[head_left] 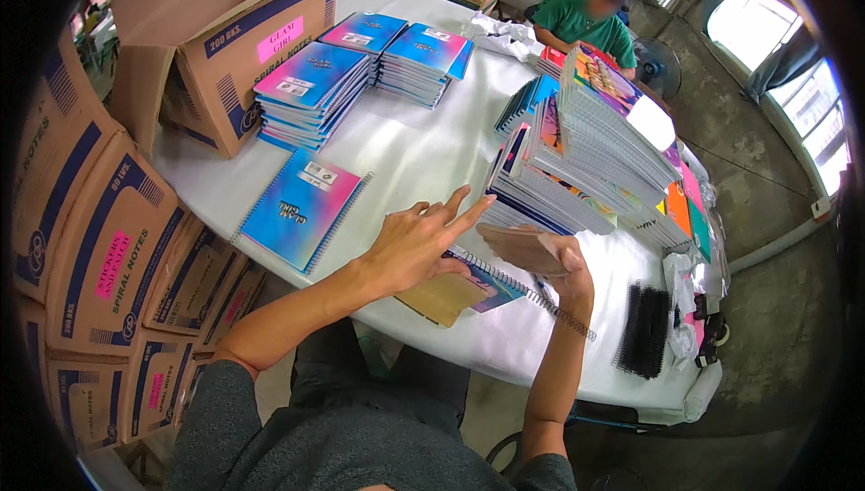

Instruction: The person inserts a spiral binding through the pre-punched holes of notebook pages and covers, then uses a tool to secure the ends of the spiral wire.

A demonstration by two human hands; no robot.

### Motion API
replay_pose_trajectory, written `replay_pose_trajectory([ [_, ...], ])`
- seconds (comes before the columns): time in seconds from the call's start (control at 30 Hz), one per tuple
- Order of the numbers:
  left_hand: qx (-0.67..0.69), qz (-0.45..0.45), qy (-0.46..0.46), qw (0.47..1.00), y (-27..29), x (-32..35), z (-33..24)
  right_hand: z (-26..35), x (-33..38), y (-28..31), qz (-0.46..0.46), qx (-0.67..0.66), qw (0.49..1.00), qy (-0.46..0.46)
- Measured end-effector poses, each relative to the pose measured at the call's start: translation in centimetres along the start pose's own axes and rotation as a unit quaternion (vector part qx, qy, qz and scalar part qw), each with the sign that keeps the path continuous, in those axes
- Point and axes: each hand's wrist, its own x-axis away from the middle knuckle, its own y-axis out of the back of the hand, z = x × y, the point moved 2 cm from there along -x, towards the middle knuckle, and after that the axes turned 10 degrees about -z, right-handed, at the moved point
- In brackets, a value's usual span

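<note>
A spiral notebook (491,291) is tilted at the near table edge, its brown board side turned toward me. A dark wire coil (541,297) runs along its upper edge and sticks out past the right end, by my right wrist. My left hand (416,243) is over the notebook's left end, index and middle fingers stretched apart, the thumb low against the notebook. Above the coil is my right hand (569,273); its finger area is a brown blur, so I cannot make out what it holds. A blue-pink spiral notebook (302,210) lies left of my left hand.
Stacks of blue-pink notebooks (311,86) stand at the back left beside an open carton (230,63). A tall pile of notebooks (599,144) rises at right. Black coils (643,329) lie near the right edge. Cartons (113,248) are stacked at left. A person in green (595,31) sits beyond.
</note>
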Motion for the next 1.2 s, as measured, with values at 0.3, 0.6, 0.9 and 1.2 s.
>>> replay_pose_trajectory([
  [0.3, -0.066, 0.042, -0.147, 0.986, -1.1, -0.8, 1.9, 5.1, 2.3, -2.6, -0.16, 0.506, 0.829, 0.177],
  [0.6, -0.003, 0.196, -0.027, 0.98, 0.0, -1.7, 1.5, 5.4, 5.9, -8.4, -0.116, 0.765, 0.588, 0.236],
  [0.9, -0.011, 0.15, -0.028, 0.988, 0.1, -1.0, 1.1, 4.1, 5.9, -8.6, -0.126, 0.79, 0.552, 0.234],
  [1.2, -0.027, 0.109, -0.076, 0.991, -0.2, -0.6, 1.0, 6.8, 5.6, -7.3, 0.001, 0.591, 0.79, 0.164],
])
